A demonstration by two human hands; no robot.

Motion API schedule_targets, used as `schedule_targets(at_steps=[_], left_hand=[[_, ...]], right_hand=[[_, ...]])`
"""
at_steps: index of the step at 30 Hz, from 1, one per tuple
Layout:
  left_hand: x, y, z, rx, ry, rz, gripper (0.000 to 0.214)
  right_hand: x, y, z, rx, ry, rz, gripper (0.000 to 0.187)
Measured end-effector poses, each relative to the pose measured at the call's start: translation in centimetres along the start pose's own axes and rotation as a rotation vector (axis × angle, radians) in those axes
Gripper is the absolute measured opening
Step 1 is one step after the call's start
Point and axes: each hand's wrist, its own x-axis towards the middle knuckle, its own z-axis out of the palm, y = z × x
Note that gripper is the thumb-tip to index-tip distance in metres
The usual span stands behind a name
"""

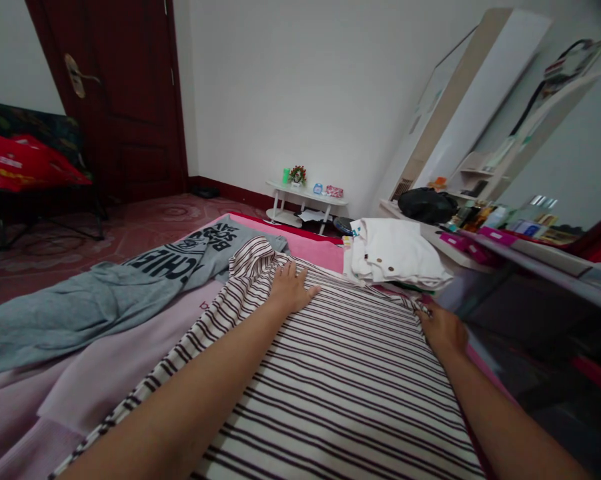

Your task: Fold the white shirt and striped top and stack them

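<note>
A white shirt with dark stripes point(350, 373) lies spread across the pink bed in front of me. My left hand point(291, 288) rests flat on its upper left part, fingers apart, near the bunched sleeve. At the shirt's upper right edge, my right hand point(443, 330) pinches the striped cloth between thumb and fingers. Just beyond the shirt sits a folded white garment stack point(397, 253) with buttons showing. To the left lies a grey garment with black lettering point(105, 300), on top of a pale pink garment point(145, 360).
A dressing table point(470, 257) with bottles and a black bag point(427, 204) stands at the right, beyond the bed point(310, 252). Against the far wall is a low white table point(307, 195) with small items. A chair at the left bears a red bag point(27, 163), near a dark red door point(115, 100).
</note>
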Motion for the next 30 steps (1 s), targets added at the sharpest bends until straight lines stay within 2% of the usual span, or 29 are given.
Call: schedule_targets(at_steps=[4, 9, 11, 13, 15, 17, 21, 24, 30], left_hand=[[0.4, -0.1, 0.2, 0.000, -0.021, -0.005, 0.079], [-0.2, 0.1, -0.3, -0.013, -0.048, -0.010, 0.078], [-0.6, 0.2, -0.6, -0.015, -0.048, -0.011, 0.078], [-1.2, 0.4, -0.8, -0.013, -0.046, -0.013, 0.078], [-1.8, 0.5, -0.9, -0.012, -0.043, -0.019, 0.079], [-2.6, 0.5, -1.0, -0.013, -0.049, -0.026, 0.078], [-4.3, 0.5, -1.7, -0.014, -0.075, -0.017, 0.078], [-5.9, 0.6, -2.5, 0.012, -0.114, 0.018, 0.076], [-8.7, -0.6, -5.2, 0.151, -0.133, 0.202, 0.076]], right_hand=[[-0.8, -0.2, 0.2, -0.208, -0.082, 0.025, 0.040], [-1.0, -2.1, -0.7, -0.358, -0.210, 0.052, 0.036], [-1.4, -3.4, -1.4, -0.394, -0.202, 0.041, 0.038], [-2.7, -5.5, -2.2, -0.425, -0.123, -0.054, 0.037], [-4.9, -8.4, -2.9, -0.394, 0.001, -0.221, 0.036], [-7.7, -11.8, -3.1, -0.283, 0.056, -0.372, 0.036], [-12.7, -16.9, -2.1, -0.032, -0.104, -0.475, 0.043], [-14.0, -17.8, -1.3, 0.053, -0.159, -0.467, 0.047], [-13.4, -16.4, -0.9, 0.136, -0.173, -0.473, 0.046]])
